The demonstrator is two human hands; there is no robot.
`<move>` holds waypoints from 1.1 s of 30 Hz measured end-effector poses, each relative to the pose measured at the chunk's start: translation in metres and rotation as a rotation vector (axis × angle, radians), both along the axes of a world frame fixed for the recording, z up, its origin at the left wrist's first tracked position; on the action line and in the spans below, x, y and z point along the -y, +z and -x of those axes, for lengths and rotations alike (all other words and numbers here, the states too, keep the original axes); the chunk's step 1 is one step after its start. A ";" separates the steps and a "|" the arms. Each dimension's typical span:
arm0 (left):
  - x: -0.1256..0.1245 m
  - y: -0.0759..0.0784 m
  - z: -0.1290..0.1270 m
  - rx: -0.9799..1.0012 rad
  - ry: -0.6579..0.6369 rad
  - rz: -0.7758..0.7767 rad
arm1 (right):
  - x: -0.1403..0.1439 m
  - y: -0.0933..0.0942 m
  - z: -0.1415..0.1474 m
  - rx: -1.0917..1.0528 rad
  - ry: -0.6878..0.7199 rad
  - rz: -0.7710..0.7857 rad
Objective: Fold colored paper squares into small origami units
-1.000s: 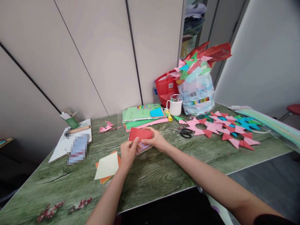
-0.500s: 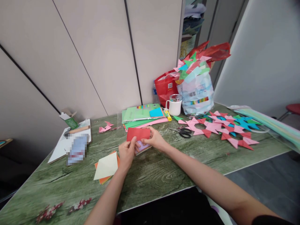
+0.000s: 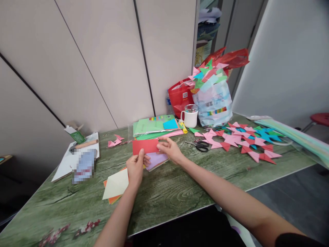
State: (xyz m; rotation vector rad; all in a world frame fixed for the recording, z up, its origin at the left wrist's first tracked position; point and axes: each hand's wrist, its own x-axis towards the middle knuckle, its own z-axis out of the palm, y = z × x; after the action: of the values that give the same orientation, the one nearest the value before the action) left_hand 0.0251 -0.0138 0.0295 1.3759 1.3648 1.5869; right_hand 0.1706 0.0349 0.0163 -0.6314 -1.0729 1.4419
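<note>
A red sheet of paper (image 3: 145, 145), an oblong that looks folded, is held up between both hands over the table. My left hand (image 3: 135, 167) pinches its lower edge, thumb in front and fingers behind. At its right end, my right hand (image 3: 170, 149) grips the edge between thumb and fingers. Below and behind it lies a stack of purple paper (image 3: 157, 160), partly covered by the hands. Beside my left wrist rests a pile of square paper with a cream sheet (image 3: 117, 184) on top and orange ones beneath.
Black scissors (image 3: 202, 146) and pink, red and blue folded paper pieces (image 3: 232, 139) lie to the right. Behind stand a white mug (image 3: 190, 119), green paper packs (image 3: 151, 126) and a stuffed plastic bag (image 3: 214, 101). A white board (image 3: 69, 161) with a wooden-handled tool is at left.
Both hands have shifted slightly left with the red paper. It now appears wider and flatter, and more of the purple stack shows beneath it.
</note>
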 end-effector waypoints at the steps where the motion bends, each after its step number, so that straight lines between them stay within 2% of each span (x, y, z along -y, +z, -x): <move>1: 0.000 -0.002 -0.002 -0.005 -0.035 0.028 | 0.002 -0.001 0.001 0.020 0.021 -0.013; 6: -0.002 -0.011 -0.007 0.058 -0.141 0.102 | 0.003 -0.008 0.000 0.114 0.035 -0.080; 13: -0.003 -0.009 -0.006 0.238 -0.182 0.134 | 0.006 -0.005 -0.005 0.210 -0.008 -0.142; 18: -0.004 -0.004 -0.005 0.222 -0.130 0.109 | 0.005 -0.003 -0.007 0.255 -0.018 -0.181; 25: -0.011 0.002 0.013 0.144 -0.021 -0.069 | 0.000 0.001 -0.014 0.313 -0.044 -0.202; 30: -0.019 0.008 0.032 0.277 0.155 -0.248 | -0.005 0.002 -0.019 0.302 -0.082 -0.190; 32: -0.019 0.010 0.034 0.310 0.161 -0.255 | -0.006 0.001 -0.019 0.289 -0.087 -0.184; 33: -0.019 0.010 0.033 0.306 0.124 -0.231 | -0.006 0.001 -0.019 0.291 -0.087 -0.191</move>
State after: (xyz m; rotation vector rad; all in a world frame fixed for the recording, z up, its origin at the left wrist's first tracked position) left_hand -0.0076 0.0051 0.0394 1.1311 1.1284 1.9951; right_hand 0.1896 0.0413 0.0170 -0.7553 -1.3749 1.1780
